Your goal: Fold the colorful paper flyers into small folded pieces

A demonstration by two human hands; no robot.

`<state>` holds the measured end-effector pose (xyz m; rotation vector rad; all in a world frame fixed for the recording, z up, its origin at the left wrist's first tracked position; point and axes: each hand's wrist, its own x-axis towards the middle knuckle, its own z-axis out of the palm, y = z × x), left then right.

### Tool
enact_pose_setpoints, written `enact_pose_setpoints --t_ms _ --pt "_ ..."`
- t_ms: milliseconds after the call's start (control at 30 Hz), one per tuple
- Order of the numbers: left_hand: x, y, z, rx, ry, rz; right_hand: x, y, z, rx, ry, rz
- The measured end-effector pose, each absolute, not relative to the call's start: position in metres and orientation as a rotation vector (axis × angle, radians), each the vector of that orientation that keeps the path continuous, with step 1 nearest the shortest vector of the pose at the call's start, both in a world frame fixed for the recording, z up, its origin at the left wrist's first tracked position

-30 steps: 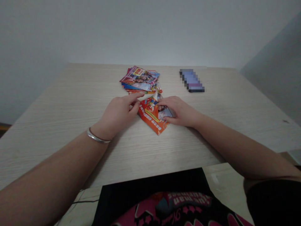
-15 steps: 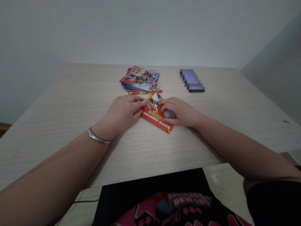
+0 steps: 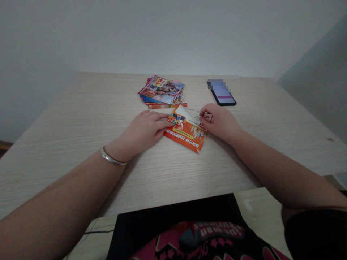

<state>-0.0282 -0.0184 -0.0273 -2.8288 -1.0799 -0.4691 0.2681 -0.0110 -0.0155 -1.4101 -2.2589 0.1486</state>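
A small orange printed leaflet (image 3: 187, 139) lies on the table before me, its upper part folded over to show a white side with red labels. My left hand (image 3: 145, 126) rests at the leaflet's left edge, fingers stretched out with their tips lying on the paper. At the right end of the folded part, my right hand (image 3: 221, 122) pinches the paper between thumb and curled fingers. A silver bangle (image 3: 112, 159) circles my left wrist.
Just beyond the leaflet is a loose stack of colourful leaflets (image 3: 165, 90). A phone (image 3: 221, 92) with a lit, partly blurred screen lies at the back right. The pale wood-grain table (image 3: 81, 119) meets a wall behind.
My right hand has moved right and slightly away from me, off the middle of the leaflet. More of the white folded side now shows. My left hand has hardly moved.
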Motion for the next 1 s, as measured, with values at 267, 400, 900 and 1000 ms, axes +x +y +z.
enact_pose_setpoints --t_ms 267,400,900,1000 --pt "-0.027 -0.020 -0.026 -2.861 -1.145 -0.438 0.283 0.003 -0.023 -1.402 -2.336 0.279" --pt "-0.027 -0.022 -0.025 -2.876 -1.164 -0.462 0.287 0.006 -0.025 -1.395 -2.368 0.216" --pt "-0.046 -0.010 -0.024 -2.978 -0.982 -0.377 0.307 0.012 -0.027 -1.103 -2.598 0.082" --pt "-0.048 -0.009 -0.023 -3.000 -0.938 -0.389 0.306 0.010 -0.027 -1.014 -2.625 0.019"
